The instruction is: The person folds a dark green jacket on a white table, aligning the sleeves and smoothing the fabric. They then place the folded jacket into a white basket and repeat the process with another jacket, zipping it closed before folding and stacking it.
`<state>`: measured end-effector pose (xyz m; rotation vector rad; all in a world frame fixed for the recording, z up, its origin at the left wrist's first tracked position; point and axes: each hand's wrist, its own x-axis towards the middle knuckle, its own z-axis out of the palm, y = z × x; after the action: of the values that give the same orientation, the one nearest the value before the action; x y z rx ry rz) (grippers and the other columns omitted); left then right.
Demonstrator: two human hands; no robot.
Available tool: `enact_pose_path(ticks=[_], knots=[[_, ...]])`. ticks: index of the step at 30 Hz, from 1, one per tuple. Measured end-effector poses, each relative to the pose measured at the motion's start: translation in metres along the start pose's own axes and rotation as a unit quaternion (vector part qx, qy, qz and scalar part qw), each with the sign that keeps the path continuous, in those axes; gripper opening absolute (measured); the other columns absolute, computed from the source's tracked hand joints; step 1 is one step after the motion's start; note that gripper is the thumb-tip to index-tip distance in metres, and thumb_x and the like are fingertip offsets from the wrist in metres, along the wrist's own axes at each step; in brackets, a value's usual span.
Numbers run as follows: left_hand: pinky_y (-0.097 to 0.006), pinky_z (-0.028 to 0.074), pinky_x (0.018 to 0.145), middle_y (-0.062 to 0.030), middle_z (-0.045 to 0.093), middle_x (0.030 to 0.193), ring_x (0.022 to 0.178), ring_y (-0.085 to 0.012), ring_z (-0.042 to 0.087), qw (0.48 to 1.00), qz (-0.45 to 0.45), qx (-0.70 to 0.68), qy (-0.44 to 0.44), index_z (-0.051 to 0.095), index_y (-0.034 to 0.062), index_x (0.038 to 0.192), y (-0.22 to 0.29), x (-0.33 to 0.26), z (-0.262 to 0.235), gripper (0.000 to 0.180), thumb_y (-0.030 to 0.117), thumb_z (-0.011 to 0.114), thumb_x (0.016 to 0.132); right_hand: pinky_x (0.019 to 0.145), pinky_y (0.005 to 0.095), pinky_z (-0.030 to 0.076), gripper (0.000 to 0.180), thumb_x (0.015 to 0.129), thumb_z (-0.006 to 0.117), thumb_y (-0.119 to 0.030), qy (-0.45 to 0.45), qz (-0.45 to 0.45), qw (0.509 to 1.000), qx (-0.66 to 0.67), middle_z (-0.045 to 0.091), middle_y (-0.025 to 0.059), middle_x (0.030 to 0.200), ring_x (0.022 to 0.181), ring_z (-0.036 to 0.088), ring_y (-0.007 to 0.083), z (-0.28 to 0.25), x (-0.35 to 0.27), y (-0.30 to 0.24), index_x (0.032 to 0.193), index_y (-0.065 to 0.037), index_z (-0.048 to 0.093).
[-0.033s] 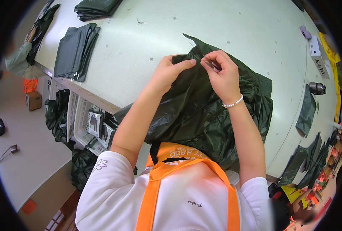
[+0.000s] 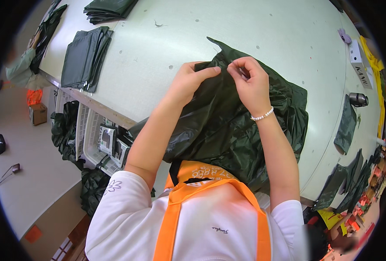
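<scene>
Pinching the upper edge of a dark green garment [image 2: 227, 126] between thumb and fingers, right hand [image 2: 250, 82] closed tight on a fold; left hand [image 2: 188, 82] just beside it, fingers flat and gripping the same edge. Garment crumpled on the pale green table [image 2: 167, 39], near its front edge. Folded dark pieces [image 2: 84, 56] well apart at far left.

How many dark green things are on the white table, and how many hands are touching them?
Loose dark green garment under the hands: 1
Stacks of folded dark green pieces: 2
Hands on the garment: 2, left hand and right hand
Total: 5
</scene>
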<state>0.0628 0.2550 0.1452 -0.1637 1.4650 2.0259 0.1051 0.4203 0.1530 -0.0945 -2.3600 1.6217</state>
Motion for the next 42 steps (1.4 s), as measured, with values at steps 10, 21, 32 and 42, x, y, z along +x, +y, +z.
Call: enact_pose_path(ticks=[10,21,32,42], knots=[[-0.027,0.051,0.064,-0.0090,0.067,0.083,0.071,-0.0145,0.064,0.996,-0.003,-0.082,0.022,0.065,-0.0048,0.088,0.004,-0.008,-0.003,0.017,0.012,0.066,0.084,0.067,0.0258,0.048,0.018,0.089,0.061,-0.013,-0.030,0.037,0.999,0.015,0.054,0.0088,0.091,0.076,0.057,0.0166,0.008,-0.051,0.003,0.097,0.001,0.054],[-0.026,0.051,0.059,-0.0102,0.067,0.080,0.068,-0.0142,0.064,0.998,-0.013,-0.056,0.017,0.064,-0.0052,0.085,0.005,-0.012,-0.004,0.018,0.012,0.067,0.084,0.061,0.0294,0.050,0.020,0.084,0.067,-0.018,0.006,-0.097,0.991,-0.096,0.057,0.0071,0.088,0.067,0.060,0.0213,0.015,-0.035,-0.004,0.094,-0.004,0.057],[-0.027,0.052,0.067,-0.0081,0.066,0.088,0.076,-0.0137,0.063,0.993,-0.067,-0.098,-0.013,0.064,-0.0025,0.093,0.006,-0.012,-0.008,0.018,0.012,0.067,0.083,0.058,0.0310,0.047,0.018,0.078,0.070,-0.018,0.013,-0.223,0.950,-0.219,0.059,0.0051,0.083,0.068,0.059,0.0230,0.009,-0.024,-0.005,0.088,-0.007,0.059],[-0.023,0.051,0.066,-0.0065,0.067,0.083,0.072,-0.0107,0.062,0.994,0.084,0.049,0.039,0.063,-0.0065,0.094,0.000,-0.014,-0.001,0.018,0.007,0.065,0.082,0.064,0.0271,0.051,0.022,0.082,0.070,-0.014,0.014,-0.094,0.991,-0.097,0.058,0.0081,0.089,0.074,0.060,0.0178,0.004,-0.021,-0.009,0.096,-0.002,0.059]])
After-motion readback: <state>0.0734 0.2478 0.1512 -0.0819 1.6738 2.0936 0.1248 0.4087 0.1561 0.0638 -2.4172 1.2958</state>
